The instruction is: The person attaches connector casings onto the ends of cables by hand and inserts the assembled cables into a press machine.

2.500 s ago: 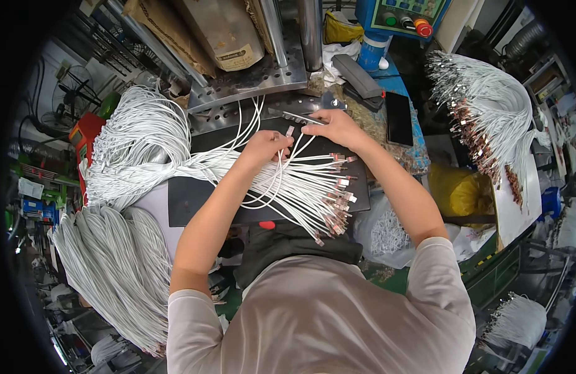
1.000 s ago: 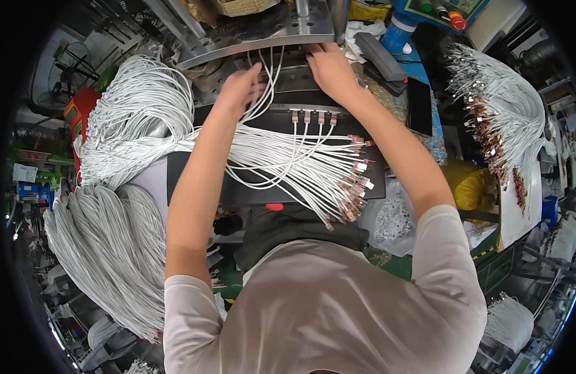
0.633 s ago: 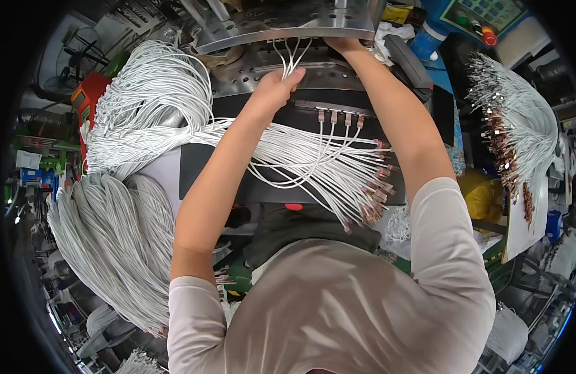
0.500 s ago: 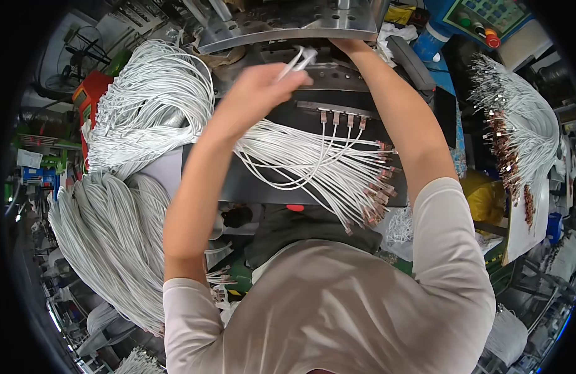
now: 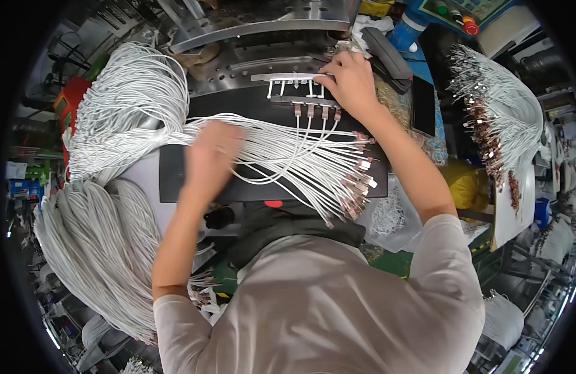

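Observation:
My left hand [image 5: 218,148] is smeared by motion over the left part of a bundle of white cables [image 5: 272,140]; its fingers cannot be made out. The cables fan out to the right, ending in brownish connectors [image 5: 356,193]. Farther off, my right hand [image 5: 352,78] pinches the right end of a ladder-like white strip [image 5: 291,77] with short white legs. Just nearer lies a dark metal bar [image 5: 300,100], with several cable plugs [image 5: 310,111] lined up along its near side. All this is on or beside a black work surface [image 5: 182,177].
A steel machine plate [image 5: 263,34] overhangs the back. Large white cable coils [image 5: 126,106] and a long cable bundle [image 5: 101,249] crowd the left. At right are a dark phone-like slab [image 5: 423,106], a grey elongated block [image 5: 388,53], a hanging cable bunch [image 5: 497,118] and a control panel [image 5: 453,12].
My left hand came down and left from the machine; the white piece it held no longer shows there. My right hand came out from under the plate and now holds the white strip.

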Demonstrator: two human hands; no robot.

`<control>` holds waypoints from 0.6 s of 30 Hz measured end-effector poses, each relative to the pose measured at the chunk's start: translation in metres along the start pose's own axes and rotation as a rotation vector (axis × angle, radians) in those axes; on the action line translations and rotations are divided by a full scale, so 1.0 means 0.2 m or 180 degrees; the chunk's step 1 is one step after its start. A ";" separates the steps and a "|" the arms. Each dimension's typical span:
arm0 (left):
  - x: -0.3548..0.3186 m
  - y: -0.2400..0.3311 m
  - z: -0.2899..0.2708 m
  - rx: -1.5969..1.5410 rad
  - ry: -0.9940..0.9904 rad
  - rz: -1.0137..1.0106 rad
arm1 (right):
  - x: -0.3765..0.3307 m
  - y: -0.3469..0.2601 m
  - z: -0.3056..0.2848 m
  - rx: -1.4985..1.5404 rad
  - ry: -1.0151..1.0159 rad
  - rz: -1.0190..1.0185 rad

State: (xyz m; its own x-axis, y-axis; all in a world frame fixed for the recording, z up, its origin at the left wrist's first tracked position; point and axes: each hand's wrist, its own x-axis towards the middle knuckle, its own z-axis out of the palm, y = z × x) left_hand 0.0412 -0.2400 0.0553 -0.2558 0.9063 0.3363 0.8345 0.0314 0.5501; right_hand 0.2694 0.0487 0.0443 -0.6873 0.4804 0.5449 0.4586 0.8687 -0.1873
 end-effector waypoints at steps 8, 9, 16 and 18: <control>0.11 0.49 0.41 0.0126 -0.0005 0.1208 | -0.32 0.03 -0.27 0.0843 -0.1260 0.0374; 0.14 0.49 0.41 0.0257 -0.0029 0.1124 | -0.31 0.03 -0.23 0.0905 -0.0958 0.0294; 0.26 0.30 0.34 0.0977 0.0020 0.0679 | 0.10 0.03 0.22 0.1517 0.0330 -0.0125; 0.36 0.25 0.28 0.0834 -0.0056 0.0325 | 0.31 0.07 0.28 0.1139 0.0077 0.0145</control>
State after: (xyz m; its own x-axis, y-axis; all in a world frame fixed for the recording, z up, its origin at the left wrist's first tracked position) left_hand 0.0917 -0.1490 0.0649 -0.1571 0.9176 0.3652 0.9539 0.0452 0.2967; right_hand 0.2015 0.0976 0.0295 -0.6552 0.5202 0.5479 0.2591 0.8359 -0.4838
